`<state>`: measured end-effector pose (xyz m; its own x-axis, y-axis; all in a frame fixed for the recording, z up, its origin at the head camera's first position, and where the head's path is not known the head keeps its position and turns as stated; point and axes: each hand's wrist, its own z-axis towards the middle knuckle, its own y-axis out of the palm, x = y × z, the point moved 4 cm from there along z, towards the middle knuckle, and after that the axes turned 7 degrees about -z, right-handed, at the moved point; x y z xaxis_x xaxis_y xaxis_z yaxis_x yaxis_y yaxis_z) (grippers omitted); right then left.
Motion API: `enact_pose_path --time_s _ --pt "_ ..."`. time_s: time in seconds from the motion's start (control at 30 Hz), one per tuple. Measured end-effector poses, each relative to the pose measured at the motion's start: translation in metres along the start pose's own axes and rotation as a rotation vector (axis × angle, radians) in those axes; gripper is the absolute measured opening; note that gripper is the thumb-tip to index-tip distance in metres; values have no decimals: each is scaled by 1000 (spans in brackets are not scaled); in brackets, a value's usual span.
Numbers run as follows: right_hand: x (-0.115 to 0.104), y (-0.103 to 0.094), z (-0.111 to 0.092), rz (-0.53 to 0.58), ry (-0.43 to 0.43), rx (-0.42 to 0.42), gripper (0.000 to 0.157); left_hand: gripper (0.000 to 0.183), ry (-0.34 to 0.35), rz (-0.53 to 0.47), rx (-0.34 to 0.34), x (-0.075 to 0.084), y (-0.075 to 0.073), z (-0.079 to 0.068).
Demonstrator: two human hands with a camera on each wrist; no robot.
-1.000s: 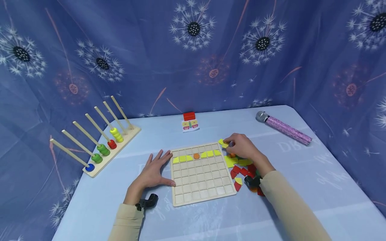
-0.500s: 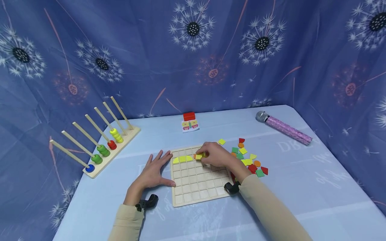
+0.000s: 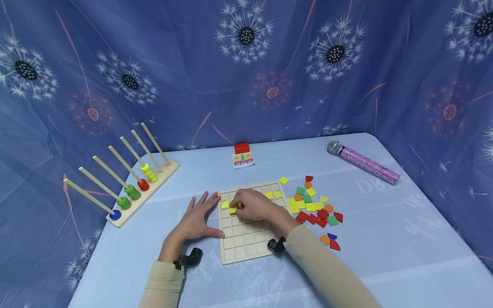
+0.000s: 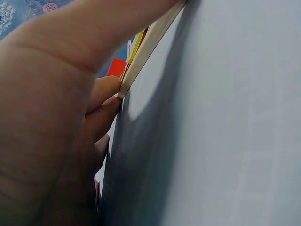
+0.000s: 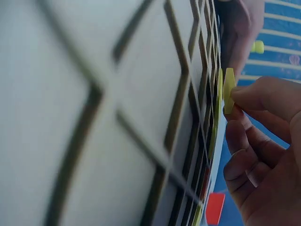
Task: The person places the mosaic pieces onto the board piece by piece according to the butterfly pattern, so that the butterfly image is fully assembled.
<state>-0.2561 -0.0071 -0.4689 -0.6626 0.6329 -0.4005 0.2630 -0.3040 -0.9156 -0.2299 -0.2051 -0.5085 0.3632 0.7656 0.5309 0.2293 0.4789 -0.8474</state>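
Note:
My right hand point(image 3: 257, 206) is over the upper left of the wooden grid board point(image 3: 246, 241), pinching a yellow tile point(image 5: 229, 90) between thumb and finger. In the right wrist view this tile stands on edge just off the board's surface. Flat yellow tiles point(image 3: 277, 194) lie in one row near the board's top; my right hand covers the row's middle. My left hand point(image 3: 197, 219) lies with fingers spread at the board's left edge, its thumb and fingertips touching it. The left wrist view shows the thumb and fingers along the board's side.
Loose yellow, red point(image 3: 312, 218), green point(image 3: 332, 220), orange point(image 3: 325, 239) and blue tiles lie right of the board. A wooden peg stand point(image 3: 165, 171) with coloured rings stands at left. Behind are a patterned card point(image 3: 243, 160), a red block point(image 3: 242, 148) and a pink microphone point(image 3: 363, 162).
My right hand has moved left from the loose tiles across the board, bringing a yellow tile to the row's left part. The left hand has stayed at the board's edge.

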Motion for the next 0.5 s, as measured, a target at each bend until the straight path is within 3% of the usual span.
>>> enact_pose_path --time_s 0.3,0.5 --pt "-17 10 11 -120 -13 -22 25 123 -4 -7 1 1 -1 0" --pt "-20 12 15 -137 21 -23 26 122 -6 -14 -4 2 -1 0"
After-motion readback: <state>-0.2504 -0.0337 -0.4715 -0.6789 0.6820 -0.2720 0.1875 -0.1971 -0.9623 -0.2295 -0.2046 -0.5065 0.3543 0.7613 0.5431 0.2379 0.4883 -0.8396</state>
